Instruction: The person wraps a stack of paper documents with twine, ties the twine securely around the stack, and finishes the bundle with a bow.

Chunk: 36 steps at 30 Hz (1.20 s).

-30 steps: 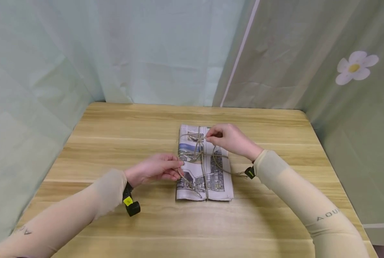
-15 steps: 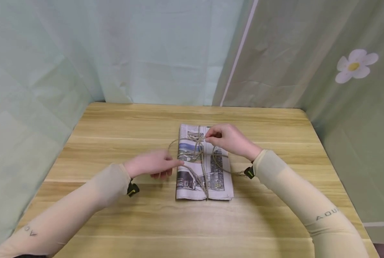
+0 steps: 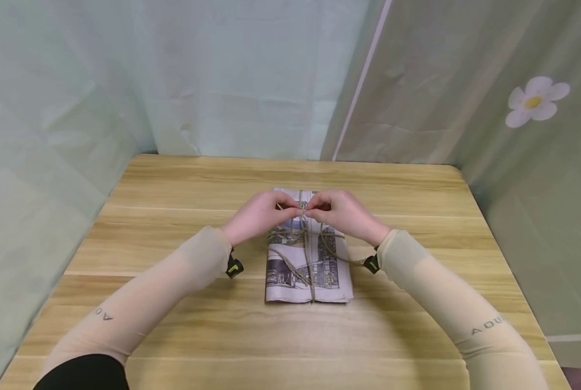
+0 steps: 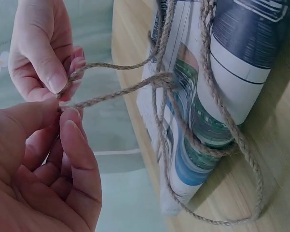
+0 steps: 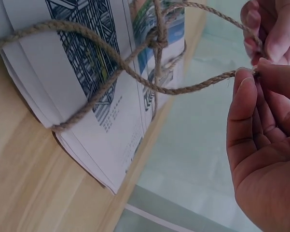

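A folded stack of newspaper (image 3: 326,293) lies on the table, crossed lengthwise and sideways by brown twine (image 4: 111,94). Over its far part, my left hand (image 3: 257,216) and right hand (image 3: 345,216) meet fingertip to fingertip. Each pinches a strand of the twine between thumb and fingers. In the right wrist view, one strand (image 5: 198,88) runs slack from the stack up to the right fingertips. A knot (image 5: 157,39) sits on the stack where strands cross. The twine tips between the fingers are mostly hidden.
The wooden table (image 3: 173,184) reaches to pale curtains (image 3: 251,81) behind and on both sides. A loop of twine (image 4: 257,193) hangs past the stack's edge in the left wrist view. Small black cameras (image 3: 234,267) are worn on both wrists.
My left hand let go of the twine by the stack's left side, then moved up and right to pinch twine beside the right hand. The right hand has barely moved.
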Available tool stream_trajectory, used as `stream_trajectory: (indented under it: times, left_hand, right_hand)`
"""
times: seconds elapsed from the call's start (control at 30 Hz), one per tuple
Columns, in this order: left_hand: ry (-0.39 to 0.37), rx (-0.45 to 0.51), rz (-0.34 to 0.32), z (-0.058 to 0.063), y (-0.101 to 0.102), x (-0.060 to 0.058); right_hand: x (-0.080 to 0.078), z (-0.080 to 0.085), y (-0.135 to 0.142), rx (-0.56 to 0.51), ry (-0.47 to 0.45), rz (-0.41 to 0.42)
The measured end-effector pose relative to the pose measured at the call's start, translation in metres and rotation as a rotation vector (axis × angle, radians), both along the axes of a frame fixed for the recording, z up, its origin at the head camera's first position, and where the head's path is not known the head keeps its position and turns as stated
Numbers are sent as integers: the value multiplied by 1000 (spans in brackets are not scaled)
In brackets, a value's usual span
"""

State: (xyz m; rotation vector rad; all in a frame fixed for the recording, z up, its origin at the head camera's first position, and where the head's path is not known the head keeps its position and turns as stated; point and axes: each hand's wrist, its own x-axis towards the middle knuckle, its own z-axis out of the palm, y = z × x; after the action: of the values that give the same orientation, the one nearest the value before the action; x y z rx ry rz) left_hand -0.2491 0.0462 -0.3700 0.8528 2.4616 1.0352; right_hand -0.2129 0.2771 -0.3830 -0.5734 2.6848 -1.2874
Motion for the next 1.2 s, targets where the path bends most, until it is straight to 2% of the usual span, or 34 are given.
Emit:
stream_trajectory:
  times: [0.2, 0.27, 0.37, 0.5, 0.6, 0.67, 0.8, 0.9, 1.03, 1.2]
  left_hand:
    - [-51, 13, -5, -4, 1, -3]
    - [-63, 20, -5, -5, -1, -5]
    - [-83, 38, 4, -6, -5, -7]
    - [-96, 44, 21, -8, -8, -8]
    - [-90, 37, 13, -9, -8, -8]
    - [-84, 34, 7, -9, -7, -8]
    - [-81, 34, 12, -10, -8, -6]
    - [-93, 40, 11, -11, -8, -6]
    - [-109, 54, 27, -14, -10, -8]
    - [-124, 59, 64, -16, -15, -10]
  right_hand:
    - [12, 0, -1, 43, 62, -86]
    - [20, 2, -6, 87, 84, -80]
    - [34, 1, -22, 209, 90, 16]
    - [49, -14, -53, 438, 83, 155]
    - [54, -26, -68, 561, 77, 174]
    - [55, -32, -73, 601, 86, 165]
    - [56, -38, -75, 600, 99, 165]
    - [59, -34, -72, 544, 99, 165]
    - [66, -17, -58, 451, 145, 139]
    - [76, 9, -25, 336, 211, 83]
